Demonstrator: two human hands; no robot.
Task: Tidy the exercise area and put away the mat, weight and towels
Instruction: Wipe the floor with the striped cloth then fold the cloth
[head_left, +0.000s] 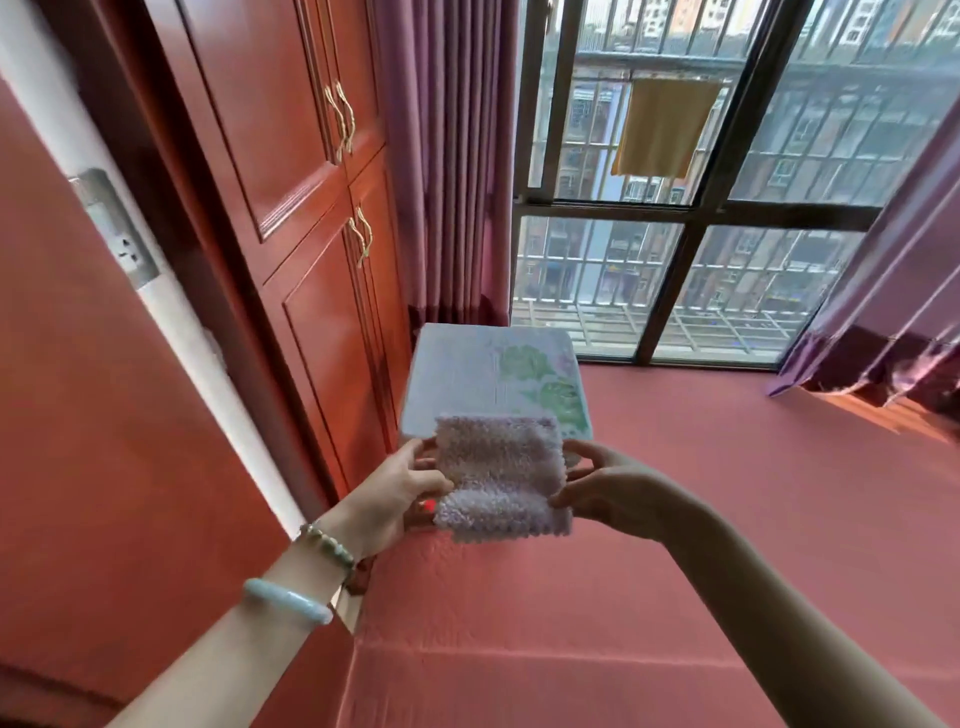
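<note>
Pale lilac towel (501, 475), green-leaf patterned white box (493, 374), purple curtains (447, 156)

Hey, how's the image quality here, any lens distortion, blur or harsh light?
Head view: the wide-angle lens bows the wardrobe and window frame lines; daylight comes in through it, no strong glare; the whole picture is slightly soft, yet the small towel's nubby texture reads clearly between the left hand and right hand.

This is a bedroom in a flat, plainly a home. A tall red-brown wooden wardrobe (291, 208) with curled brass handles (340, 122) fills the left wall. Mauve curtains (447, 156) hang either side of a big barred window (691, 208). Beyond the bars stand apartment blocks, with a yellow cloth (662, 127) hanging outside. A folded quilt (488, 364) sits at the far left corner of the red-covered bed platform (675, 519) — right beside the wardrobe.
</note>
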